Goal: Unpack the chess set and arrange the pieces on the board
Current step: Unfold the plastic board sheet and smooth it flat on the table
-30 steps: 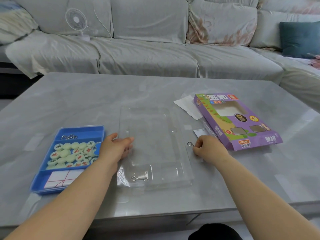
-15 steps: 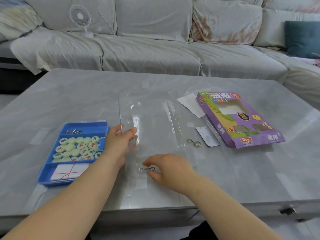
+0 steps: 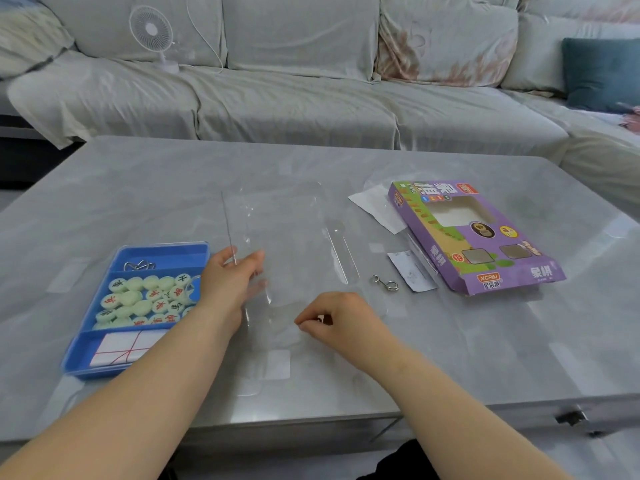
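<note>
A blue tray (image 3: 86, 362) at the left holds several pale round chess pieces (image 3: 145, 299), a metal ring puzzle (image 3: 138, 265) in its far compartment and a folded paper board (image 3: 119, 348) with red lines in its near one. My left hand (image 3: 230, 285) grips the left edge of a clear plastic cover (image 3: 287, 237), which is tilted up off the table. My right hand (image 3: 341, 317) pinches a small metal piece under the cover's near end; the piece is almost hidden by my fingers. A second metal hook (image 3: 384, 283) lies on the table to the right.
The purple chess box (image 3: 460, 237) lies flat at the right, with a white paper (image 3: 375, 207) and a small slip (image 3: 410, 276) beside it. The grey table (image 3: 138, 188) stands before a covered sofa (image 3: 294, 98) with a small white fan (image 3: 152, 32).
My right hand left the hook by the box and came to the near end of the cover, where it took the other metal piece. My left hand tilted the cover up.
</note>
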Motion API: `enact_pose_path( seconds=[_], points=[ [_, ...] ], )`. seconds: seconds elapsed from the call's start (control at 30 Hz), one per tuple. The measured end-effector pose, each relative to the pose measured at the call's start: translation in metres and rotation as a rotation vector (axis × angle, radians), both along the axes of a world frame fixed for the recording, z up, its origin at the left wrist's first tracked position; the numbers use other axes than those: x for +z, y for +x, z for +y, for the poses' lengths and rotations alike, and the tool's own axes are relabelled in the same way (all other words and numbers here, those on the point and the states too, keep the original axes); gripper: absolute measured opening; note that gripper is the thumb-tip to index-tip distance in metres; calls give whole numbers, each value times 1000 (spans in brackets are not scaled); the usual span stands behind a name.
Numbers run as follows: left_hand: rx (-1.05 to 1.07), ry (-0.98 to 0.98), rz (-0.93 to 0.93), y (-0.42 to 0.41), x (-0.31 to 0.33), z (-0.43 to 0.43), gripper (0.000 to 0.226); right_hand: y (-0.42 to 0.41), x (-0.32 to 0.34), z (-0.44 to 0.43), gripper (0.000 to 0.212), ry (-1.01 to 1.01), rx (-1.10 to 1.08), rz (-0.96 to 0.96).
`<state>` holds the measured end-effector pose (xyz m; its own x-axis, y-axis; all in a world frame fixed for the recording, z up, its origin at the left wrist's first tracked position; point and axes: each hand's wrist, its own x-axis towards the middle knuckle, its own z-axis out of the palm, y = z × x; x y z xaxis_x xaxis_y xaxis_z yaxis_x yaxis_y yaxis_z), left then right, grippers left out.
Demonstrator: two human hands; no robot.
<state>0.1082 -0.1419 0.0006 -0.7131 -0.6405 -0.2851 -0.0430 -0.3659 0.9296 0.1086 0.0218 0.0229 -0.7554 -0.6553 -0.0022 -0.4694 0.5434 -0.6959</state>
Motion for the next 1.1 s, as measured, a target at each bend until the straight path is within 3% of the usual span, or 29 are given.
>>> enact_pose_path(
  seconds=[0.23,0.43,0.67,0.87,0.93,1.0,1.1],
  points=[
    [20,-28,-17,-3,-5,2,58,-8,-6,6,17,-53,-23,-15],
    [52,-9,18,-5,1,-14,57,-30,4,32,21,-336,-293,42],
    [78,-25,74,-4,6,-29,48,-58,-27,61,22,-136,-421,-73],
    [80,28,91,-9,9,-31,55,-58,-25,73,28,-155,-363,-3],
    [64,59,109,-11,11,-28,59,-57,-21,73,20,-187,-437,28],
    [37,93,128,-13,14,-20,61,-55,-12,71,20,-297,-534,-94],
    [-3,127,150,-20,22,2,61,-49,-2,61,53,-608,-478,-562]
  ],
)
